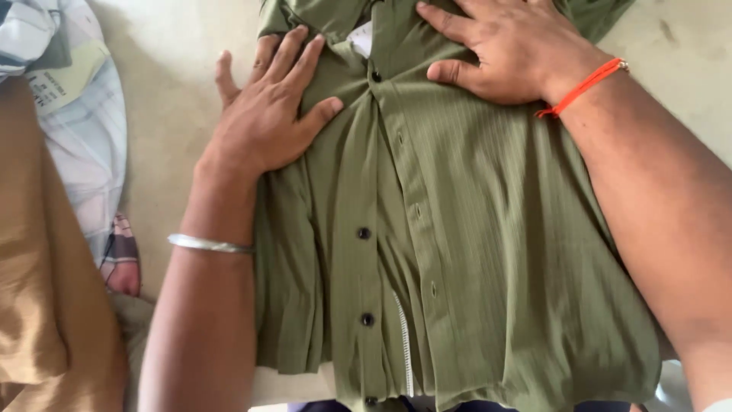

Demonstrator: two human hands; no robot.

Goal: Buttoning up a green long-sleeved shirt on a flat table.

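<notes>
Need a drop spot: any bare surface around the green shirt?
Bare pale surface lies between the left hand and the plaid cloth. A second patch sits at the upper right, beyond the right hand. The centre is filled by the green shirt; the left edge holds tan fabric.

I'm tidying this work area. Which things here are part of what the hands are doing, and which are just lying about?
In hand:
- green button-up shirt, spread flat on the surface
- left hand, palm pressed on the shirt
- right hand, flat on the shirt near its collar

Lying about:
- pale checked cloth at the left
- tan fabric at the left edge
</notes>
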